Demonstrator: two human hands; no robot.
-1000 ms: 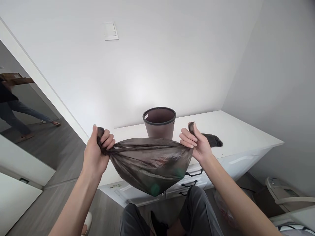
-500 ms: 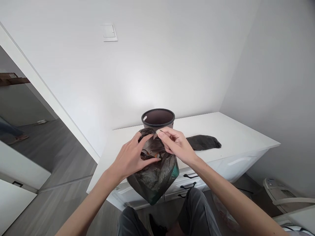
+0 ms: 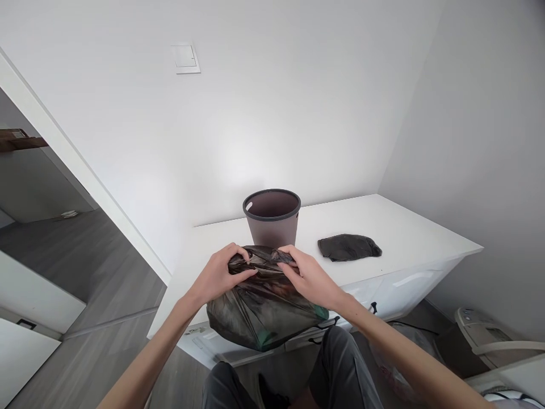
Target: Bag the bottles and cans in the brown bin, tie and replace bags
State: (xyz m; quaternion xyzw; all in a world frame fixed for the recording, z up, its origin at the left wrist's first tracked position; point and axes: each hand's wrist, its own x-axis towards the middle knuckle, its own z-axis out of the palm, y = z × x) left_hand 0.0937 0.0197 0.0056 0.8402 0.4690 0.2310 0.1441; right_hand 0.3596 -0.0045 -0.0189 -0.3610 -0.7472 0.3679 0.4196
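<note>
A: What's shifted over the last half second?
B: The right hand point(image 3: 313, 276) has come down and away from the left hand point(image 3: 216, 276), and the bag point(image 3: 259, 318) has spread wider on the near side of the bin point(image 3: 272, 232). The whole of the dark bundle point(image 3: 349, 247), right of the bin, now shows too.
A: Where is the bag from the fingers?
B: Right under them. Its gathered mouth runs between the two hands, just on the near side of the bin, and its body hangs below that, toward the person and over the near edge of the desk point(image 3: 409, 227).
A: And its long axis?
B: Side to side, across the line from the person to the bin. Green shows through the plastic low down.
A: What are the fingers doing?
B: Both sets grip the bag's mouth. The left fingers curl over its left end with the thumb lower down; the right ones pinch the other end.
A: Is the bag touching the bin?
B: I can't tell; its top only overlaps the bin's lower wall from here.
A: Which hand is nearer the dark bundle?
B: The right, though it's clearly apart from it.
</note>
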